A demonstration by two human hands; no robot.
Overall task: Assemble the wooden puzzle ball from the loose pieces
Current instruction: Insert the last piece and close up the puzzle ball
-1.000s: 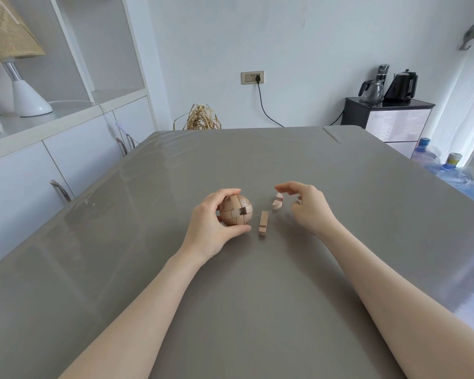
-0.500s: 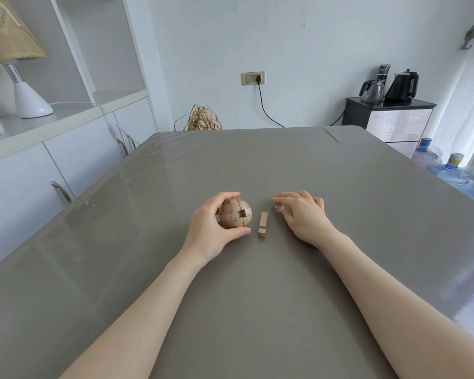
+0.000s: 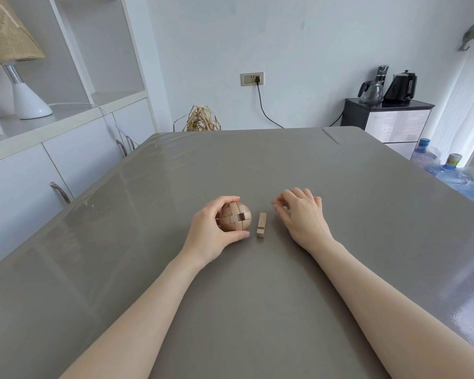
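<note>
- One puzzle ball (image 3: 235,216), nearly whole with a square gap in its front, sat on the grey table (image 3: 257,310).
- One loose stick piece (image 3: 261,228) lay just right of the ball.
- The left hand (image 3: 214,231) cupped the ball, as before.
- The right hand (image 3: 301,214), right of the stick, had curled over the curved piece seen a second earlier; whether it gripped that piece could not be told.

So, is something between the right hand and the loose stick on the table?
Nothing visible. The stick lies alone on the table, with bare surface between it and the right hand. The ball, held by the left hand, is on its other side.
</note>
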